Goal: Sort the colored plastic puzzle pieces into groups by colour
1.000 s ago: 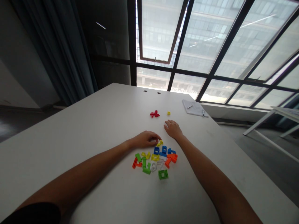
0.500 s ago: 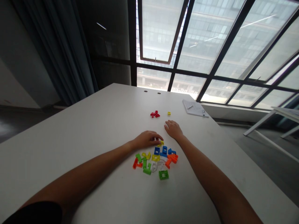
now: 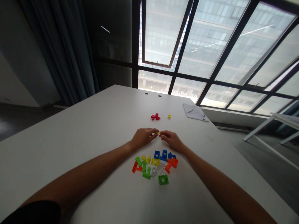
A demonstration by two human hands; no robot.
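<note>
A small yellow plastic piece (image 3: 159,133) is pinched at the fingertips of my left hand (image 3: 144,137) and my right hand (image 3: 171,138), which meet over the white table. Its exact shape is mostly hidden by the fingers. Closer to me lies a loose pile: blue pieces (image 3: 164,153), yellow pieces (image 3: 155,161), orange pieces (image 3: 173,162), green pieces (image 3: 146,174) and clear pieces (image 3: 154,171). A square green piece (image 3: 163,179) with a hole sits at the near side of the pile. Beyond my hands are a red cluster (image 3: 155,117) and one yellow piece (image 3: 169,116).
On the white table (image 3: 98,130), a paper pad (image 3: 195,112) with pens lies toward the far right edge. Two dark round inserts are set near the far edge. A second white table (image 3: 285,118) stands to the right, with windows behind.
My left hand has lifted a yellow piece from the far side of the pile and moved it away from me. My right hand has come left to meet it, fingers closing on the piece.
</note>
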